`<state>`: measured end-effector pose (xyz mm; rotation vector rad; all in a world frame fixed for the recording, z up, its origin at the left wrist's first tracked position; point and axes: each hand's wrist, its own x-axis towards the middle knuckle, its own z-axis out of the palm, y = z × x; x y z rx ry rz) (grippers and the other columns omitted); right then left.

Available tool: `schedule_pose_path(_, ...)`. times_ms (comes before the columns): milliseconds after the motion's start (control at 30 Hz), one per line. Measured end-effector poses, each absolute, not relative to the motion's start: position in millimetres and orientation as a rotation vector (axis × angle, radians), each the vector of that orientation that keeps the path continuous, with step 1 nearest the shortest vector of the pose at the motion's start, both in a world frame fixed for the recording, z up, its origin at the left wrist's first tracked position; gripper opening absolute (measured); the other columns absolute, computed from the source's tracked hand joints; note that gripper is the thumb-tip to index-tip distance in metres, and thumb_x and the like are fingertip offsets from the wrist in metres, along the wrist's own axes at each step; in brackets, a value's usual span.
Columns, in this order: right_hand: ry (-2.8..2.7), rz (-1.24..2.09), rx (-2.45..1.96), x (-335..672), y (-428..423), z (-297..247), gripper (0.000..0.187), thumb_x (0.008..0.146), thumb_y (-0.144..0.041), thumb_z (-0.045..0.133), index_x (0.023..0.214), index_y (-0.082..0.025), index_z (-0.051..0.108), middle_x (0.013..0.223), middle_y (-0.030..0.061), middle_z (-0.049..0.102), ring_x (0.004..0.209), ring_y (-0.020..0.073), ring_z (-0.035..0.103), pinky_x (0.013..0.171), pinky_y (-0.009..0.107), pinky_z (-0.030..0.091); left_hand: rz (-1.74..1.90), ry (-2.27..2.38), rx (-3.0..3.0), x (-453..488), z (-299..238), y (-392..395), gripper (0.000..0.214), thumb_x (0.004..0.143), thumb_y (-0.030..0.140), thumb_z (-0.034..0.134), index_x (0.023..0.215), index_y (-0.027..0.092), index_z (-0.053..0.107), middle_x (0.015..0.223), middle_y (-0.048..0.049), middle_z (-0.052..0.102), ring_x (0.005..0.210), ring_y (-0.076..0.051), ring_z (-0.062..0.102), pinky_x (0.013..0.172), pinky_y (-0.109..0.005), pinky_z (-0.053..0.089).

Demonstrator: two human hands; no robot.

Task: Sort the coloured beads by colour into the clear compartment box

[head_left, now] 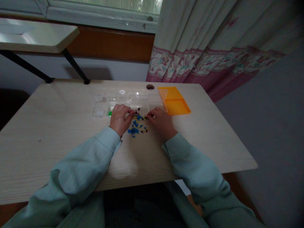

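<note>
A loose pile of small blue, yellow and dark plastic pieces (pixel 133 130) lies on the table between my two hands. My left hand (pixel 120 119) is at the pile's left edge, over the front of a clear compartment box (pixel 138 98). Its thumb and fingertips are drawn together beside some dark bits (pixel 138 109); whatever they pinch is too small to name. On the pile's right, my right hand (pixel 162 122) also has its fingers in a pinch, close to dark and yellow pieces. What is in it cannot be made out. Something green (pixel 110 113) shows inside the box by my left hand.
An open orange case (pixel 178 107) lies at the right end of the clear box. Behind it the pale wooden table (pixel 209 136) has a round hole (pixel 150 87). A raised shelf (pixel 40 34) on black legs stands at back left; a curtain (pixel 180 47) hangs behind.
</note>
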<state>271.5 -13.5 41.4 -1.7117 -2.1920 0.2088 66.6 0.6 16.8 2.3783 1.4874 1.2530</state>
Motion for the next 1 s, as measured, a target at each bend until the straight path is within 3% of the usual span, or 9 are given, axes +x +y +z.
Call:
schedule_pose_path(500, -2.370, 0.256, -1.687, 272.4, -17.4, 45.4, 0.023, 0.089, -0.025, 0.050, 0.104, -0.026, 0.068, 0.102, 0.0035, 0.064, 0.090, 0.0165, 0.059, 0.067, 0.025, 0.038, 1.237, 1.527, 2.376, 66.9, 16.3, 0.6, 0.028, 0.091, 0.041, 0.047, 0.079, 0.020, 0.060, 0.081, -0.0038, 0.058, 0.085, -0.019, 0.047, 0.081, -0.034, 0.038)
schedule_pose_path(1000, -2.348, 0.257, -1.694, 271.8, -16.2, 43.3, 0.019, 0.089, -0.023, 0.051, 0.099, -0.024, 0.067, 0.101, 0.0039, 0.063, 0.090, 0.0163, 0.059, 0.069, 0.025, 0.039, 1.235, 1.572, 2.357, 67.6, 15.4, 1.7, 0.021, 0.089, 0.040, 0.052, 0.086, 0.021, 0.062, 0.086, -0.0035, 0.060, 0.090, -0.021, 0.049, 0.085, -0.037, 0.038)
